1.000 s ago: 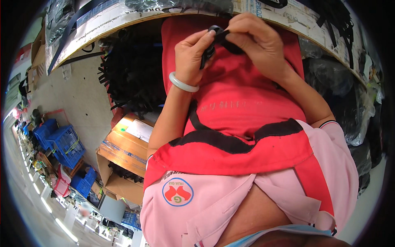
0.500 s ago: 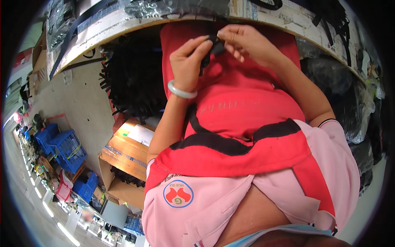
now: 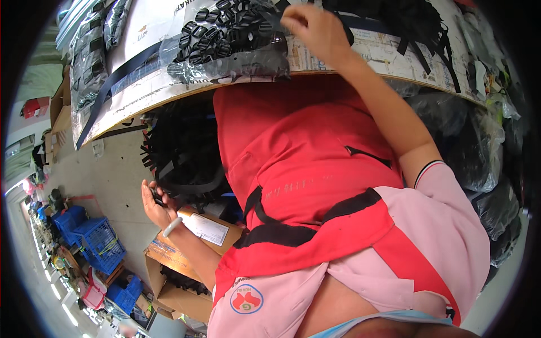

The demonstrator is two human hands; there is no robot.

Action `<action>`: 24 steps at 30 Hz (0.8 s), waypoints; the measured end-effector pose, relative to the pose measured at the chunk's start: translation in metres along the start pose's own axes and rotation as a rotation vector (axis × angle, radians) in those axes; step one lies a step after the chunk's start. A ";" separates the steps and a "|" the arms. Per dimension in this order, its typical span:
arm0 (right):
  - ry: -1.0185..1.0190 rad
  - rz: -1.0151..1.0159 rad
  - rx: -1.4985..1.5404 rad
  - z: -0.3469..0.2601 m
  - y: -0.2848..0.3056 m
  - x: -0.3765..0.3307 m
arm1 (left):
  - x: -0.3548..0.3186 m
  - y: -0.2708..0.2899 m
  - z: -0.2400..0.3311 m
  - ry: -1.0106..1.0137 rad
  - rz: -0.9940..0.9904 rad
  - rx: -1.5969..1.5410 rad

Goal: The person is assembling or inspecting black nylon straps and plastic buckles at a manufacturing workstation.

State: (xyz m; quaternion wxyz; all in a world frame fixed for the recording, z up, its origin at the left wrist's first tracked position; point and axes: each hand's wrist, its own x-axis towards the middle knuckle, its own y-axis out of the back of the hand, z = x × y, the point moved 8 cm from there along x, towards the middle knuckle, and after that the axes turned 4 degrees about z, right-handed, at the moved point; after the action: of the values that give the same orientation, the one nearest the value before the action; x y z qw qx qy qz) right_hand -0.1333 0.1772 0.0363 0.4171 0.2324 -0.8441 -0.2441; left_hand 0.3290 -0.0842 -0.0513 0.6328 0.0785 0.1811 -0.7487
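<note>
My left hand (image 3: 158, 207), with a pale bangle at its wrist, is down at the left beside the bundle of black straps (image 3: 189, 152). A small black piece (image 3: 156, 196) lies in its curled fingers; its kind is too small to tell. My right hand (image 3: 321, 34) reaches over the worktable, thumb and fingers curled together. Its fingertips are at a blurred dark strip (image 3: 274, 16), and what they grip I cannot make out. Just left of them, several black plastic buckles (image 3: 211, 34) are heaped on a clear plastic bag (image 3: 225, 70).
The worktable's edge (image 3: 186, 92) curves across in front of me. A dark blue strap (image 3: 112, 81) hangs over its left end, and black straps (image 3: 425, 34) lie at the right. An open cardboard box (image 3: 160, 256) stands low left, with blue crates (image 3: 101, 245) beyond.
My hands were together over the red apron, holding a black piece. The left has dropped down and left; the right has moved up over the table. More of the tabletop and the buckles show.
</note>
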 end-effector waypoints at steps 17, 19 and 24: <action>-0.335 -0.026 0.301 -0.036 0.078 0.010 | -0.084 -0.220 -0.108 0.570 -0.728 -0.287; -0.524 -0.322 0.414 -0.051 0.030 -0.027 | -0.086 -0.215 -0.111 0.543 -0.657 -0.303; -0.854 -0.677 0.853 -0.077 -0.036 -0.106 | -0.104 -0.240 -0.108 0.393 -0.654 -0.099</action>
State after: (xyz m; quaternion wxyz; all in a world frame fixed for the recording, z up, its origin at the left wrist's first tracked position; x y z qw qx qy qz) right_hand -0.0058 0.1958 -0.0074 -0.1789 0.5104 -0.8375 -0.0779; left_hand 0.1025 0.0834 -0.0735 0.3169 0.1281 0.3504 -0.8720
